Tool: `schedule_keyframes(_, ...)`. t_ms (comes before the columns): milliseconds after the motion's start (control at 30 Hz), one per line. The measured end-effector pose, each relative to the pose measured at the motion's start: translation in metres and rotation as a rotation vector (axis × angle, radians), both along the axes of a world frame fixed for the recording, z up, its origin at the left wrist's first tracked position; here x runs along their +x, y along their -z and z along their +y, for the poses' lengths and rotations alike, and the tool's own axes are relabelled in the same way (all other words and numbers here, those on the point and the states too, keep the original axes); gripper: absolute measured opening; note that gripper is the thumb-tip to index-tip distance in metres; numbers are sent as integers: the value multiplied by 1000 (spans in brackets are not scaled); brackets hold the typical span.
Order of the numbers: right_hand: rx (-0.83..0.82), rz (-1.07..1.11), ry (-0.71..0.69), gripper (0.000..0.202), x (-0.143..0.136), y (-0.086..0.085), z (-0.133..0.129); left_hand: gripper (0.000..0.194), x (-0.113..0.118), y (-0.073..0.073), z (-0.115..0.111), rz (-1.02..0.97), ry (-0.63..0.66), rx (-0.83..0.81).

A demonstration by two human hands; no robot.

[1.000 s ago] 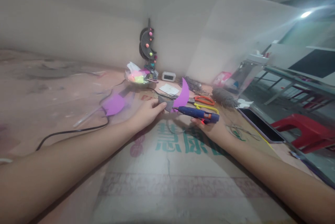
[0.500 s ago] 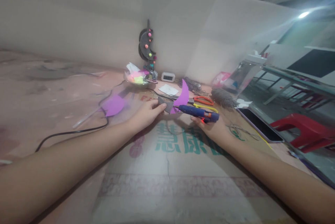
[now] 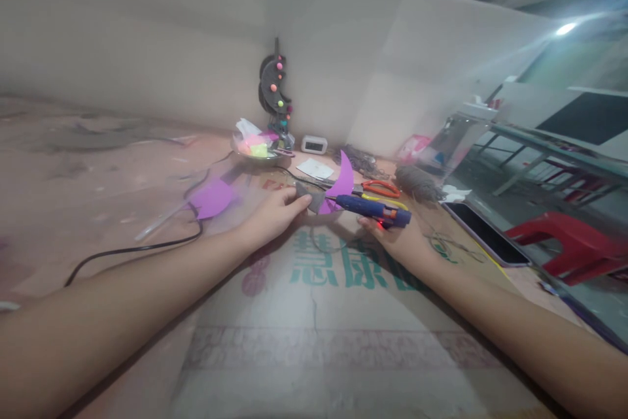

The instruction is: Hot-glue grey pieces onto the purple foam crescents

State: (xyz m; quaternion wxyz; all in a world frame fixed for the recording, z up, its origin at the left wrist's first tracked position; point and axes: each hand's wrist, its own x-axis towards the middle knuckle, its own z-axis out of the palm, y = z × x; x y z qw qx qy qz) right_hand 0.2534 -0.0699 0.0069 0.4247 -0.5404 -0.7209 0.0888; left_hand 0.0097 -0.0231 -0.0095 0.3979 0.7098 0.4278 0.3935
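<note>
My left hand [image 3: 275, 215] pinches a crescent between thumb and fingers. Its near-left end is a dark grey covering [image 3: 314, 201], possibly wound yarn, while the purple part [image 3: 344, 177] curves up to a point. In my right hand [image 3: 403, 246] is a blue glue gun [image 3: 366, 208] with orange parts and a small red light. The gun's nozzle points left and appears to touch the crescent where grey meets purple. Whether glue is coming out is too small to see. A thin grey strand hangs below the crescent over the printed cardboard [image 3: 275, 347].
Behind the crescent lie orange-handled scissors [image 3: 380, 189], a white clock [image 3: 314, 144] and a bowl [image 3: 260, 155] of coloured bits. A decorated grey crescent [image 3: 272, 84] stands by the wall. Right are a yarn ball [image 3: 417, 182] and phone [image 3: 485, 233]; left, a purple piece [image 3: 213, 198] and black cable [image 3: 132, 248].
Almost nothing differs. The view has shifted very slightly, and both hands keep their holds on the crescent and the glue gun.
</note>
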Motion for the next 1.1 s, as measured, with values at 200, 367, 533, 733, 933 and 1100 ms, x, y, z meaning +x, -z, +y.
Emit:
schedule_keyframes(200,-5,3,17,22,-1,-3,0,35,1,0,1,-21,23,0)
schedule_keyframes(367,-22,16,46,23,0,-2,0,34,1,2,2,-17,32,17)
schedule_keyframes(533,-27,45,37,23,0,-1,0,32,1,4,3,-20,59,45)
schedule_keyframes(733,-2,33,26,21,0,-2,0,33,1,4,3,-11,64,37)
schedule_keyframes(933,-46,90,-59,31,7,-6,1,38,0,5,3,-22,25,28)
schedule_keyframes(1100,-153,368,-179,45,15,-10,5,37,1,6,4,-134,34,-54)
